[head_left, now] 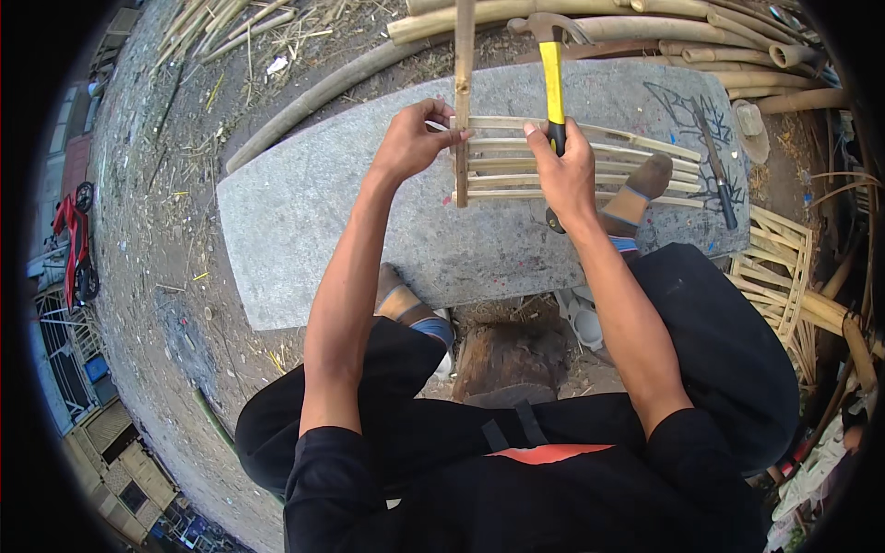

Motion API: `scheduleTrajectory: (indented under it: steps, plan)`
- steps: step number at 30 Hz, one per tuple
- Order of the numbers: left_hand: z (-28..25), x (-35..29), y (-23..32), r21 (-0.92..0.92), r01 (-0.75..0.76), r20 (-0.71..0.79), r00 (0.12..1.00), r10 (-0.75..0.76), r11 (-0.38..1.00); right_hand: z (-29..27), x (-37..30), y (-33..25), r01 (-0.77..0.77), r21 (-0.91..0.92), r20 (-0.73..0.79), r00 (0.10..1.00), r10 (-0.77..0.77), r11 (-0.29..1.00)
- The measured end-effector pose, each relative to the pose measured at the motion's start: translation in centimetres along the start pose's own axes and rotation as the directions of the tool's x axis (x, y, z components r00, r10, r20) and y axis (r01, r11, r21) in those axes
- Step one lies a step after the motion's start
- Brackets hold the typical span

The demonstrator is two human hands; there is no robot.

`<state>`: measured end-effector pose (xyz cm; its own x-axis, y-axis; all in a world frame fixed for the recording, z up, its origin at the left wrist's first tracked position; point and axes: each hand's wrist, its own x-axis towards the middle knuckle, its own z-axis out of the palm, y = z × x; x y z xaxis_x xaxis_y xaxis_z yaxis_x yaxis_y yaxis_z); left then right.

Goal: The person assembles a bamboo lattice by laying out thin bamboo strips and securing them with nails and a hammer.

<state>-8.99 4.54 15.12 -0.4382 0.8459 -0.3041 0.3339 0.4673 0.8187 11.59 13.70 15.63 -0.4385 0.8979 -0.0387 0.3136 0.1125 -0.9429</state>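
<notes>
At the upper middle of the frame, a pale slatted frame (507, 144) lies on a grey slab (286, 230), its slats running rightward from a long wooden strip (463, 69). The left hand (410, 140) is at this strip, thumb and fingers curled against its left side; whether they pinch something there, I cannot tell. Just to the right, the right hand (566, 175) has its fingers wrapped around the black grip of a yellow-handled hammer (552, 78), its head pointing toward the upper edge. A socked foot (636, 192) overlaps the slats right of centre, near a long dark-handled tool (713, 161). Bamboo poles (636, 28) fill the upper right.
</notes>
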Motion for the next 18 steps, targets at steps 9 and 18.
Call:
scheduleTrajectory:
  steps: [9,18]
  plan:
    - [-2.3,-5.7,12.5,0.161,-0.337,-0.046,0.936,0.348,0.927,-4.1,3.9,-16.3,0.373,0.192,-0.272,0.909,-0.316,0.908]
    - [-3.6,-8.8,15.1,0.118,-0.554,-0.176,0.805,0.567,0.824,-7.8,2.2,-22.9,0.202,0.355,-0.139,0.977,-0.162,0.913]
